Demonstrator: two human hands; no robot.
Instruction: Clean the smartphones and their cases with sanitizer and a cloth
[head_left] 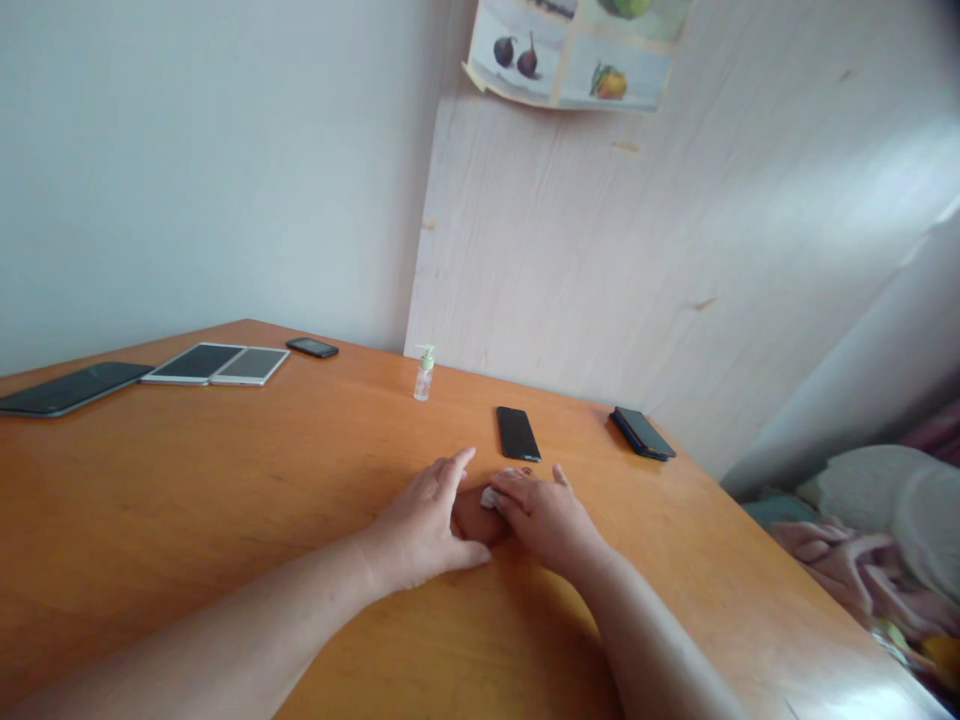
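Note:
A flat, reddish-brown thing (474, 517), apparently a phone lying back up, rests on the wooden table between my hands. At its left end, my left hand (424, 520) spans it, with the thumb along the near side and the fingers on the far side; the index finger points upward. My right hand (549, 515) covers the right part and presses a small white wipe (490, 497) on its surface. The right fingers are bent over the wipe. A dark ring (527, 470) shows at the far edge, partly hidden by those fingers.
Just beyond my hands lies a black phone (517, 434). A clear pump bottle (424, 376) stands farther back. Tablets (75, 388) and a small dark phone (312, 347) lie at left. A dark-cased device (642, 433) sits near the right edge; cloths (862, 570) are beyond it.

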